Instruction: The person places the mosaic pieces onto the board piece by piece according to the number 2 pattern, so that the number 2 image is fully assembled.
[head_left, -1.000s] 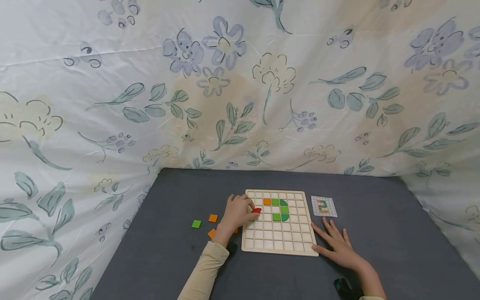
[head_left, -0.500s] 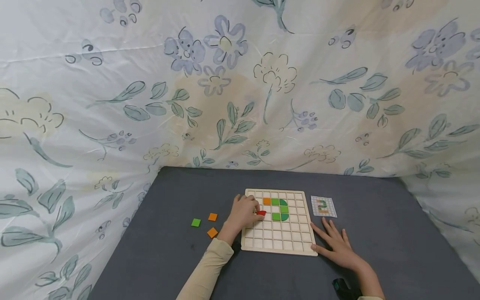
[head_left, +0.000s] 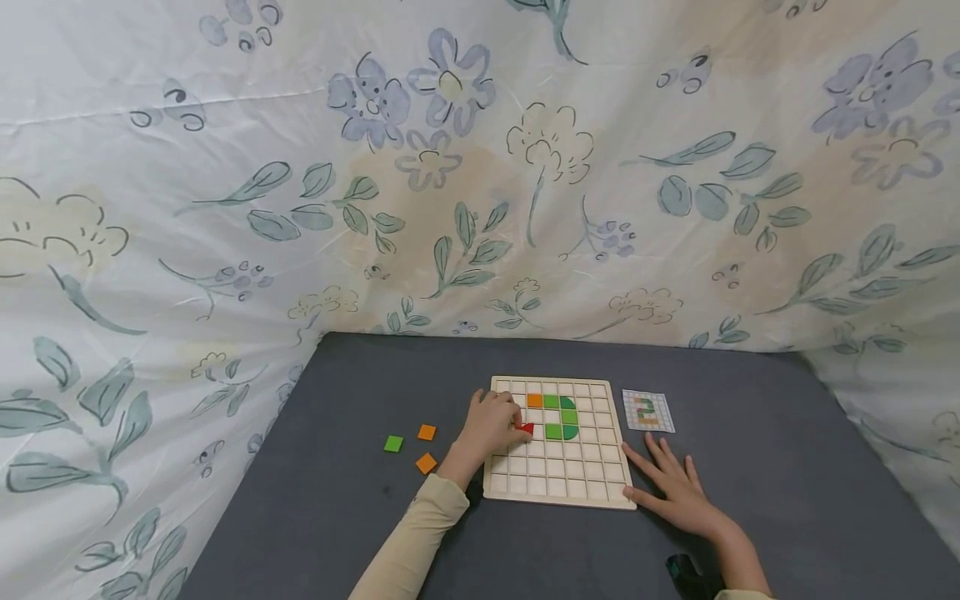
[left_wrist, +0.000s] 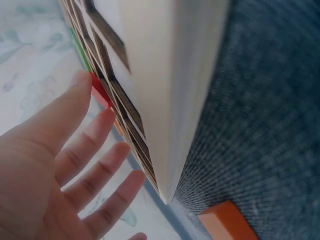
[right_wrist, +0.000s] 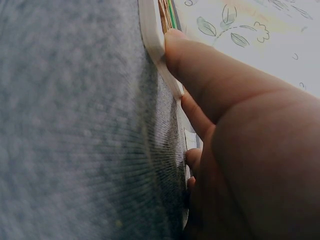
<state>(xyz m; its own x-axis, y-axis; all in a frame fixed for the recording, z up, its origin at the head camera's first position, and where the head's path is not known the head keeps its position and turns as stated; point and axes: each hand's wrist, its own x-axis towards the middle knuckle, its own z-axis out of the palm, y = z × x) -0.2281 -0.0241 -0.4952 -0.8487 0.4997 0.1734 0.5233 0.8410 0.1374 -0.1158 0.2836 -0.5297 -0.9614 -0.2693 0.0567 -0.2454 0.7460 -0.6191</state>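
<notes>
A square wooden grid board (head_left: 559, 502) lies on the dark table. My left hand (head_left: 489, 427) reaches over its left side and pinches a small red tile (head_left: 528, 429) between thumb and finger. In the left wrist view the red tile (left_wrist: 101, 91) is at the board's grid lines, partly hidden by the fingertips. An orange tile (head_left: 535, 401), green square tiles (head_left: 553, 432) and dark green rounded tiles (head_left: 571, 432) sit in cells of the board. My right hand (head_left: 678, 492) has its fingers spread, with the thumb touching the board's right edge.
Left of the board lie a green tile (head_left: 393, 444) and two orange tiles (head_left: 427, 463) on the table. A small card (head_left: 648, 411) printed with a coloured grid pattern lies right of the board. A floral cloth (head_left: 480, 167) hangs behind the table.
My left hand has moved right and slightly nearer over the board with the red tile. The tile's visible outline has turned more pointed. The right hand has stayed in place.
</notes>
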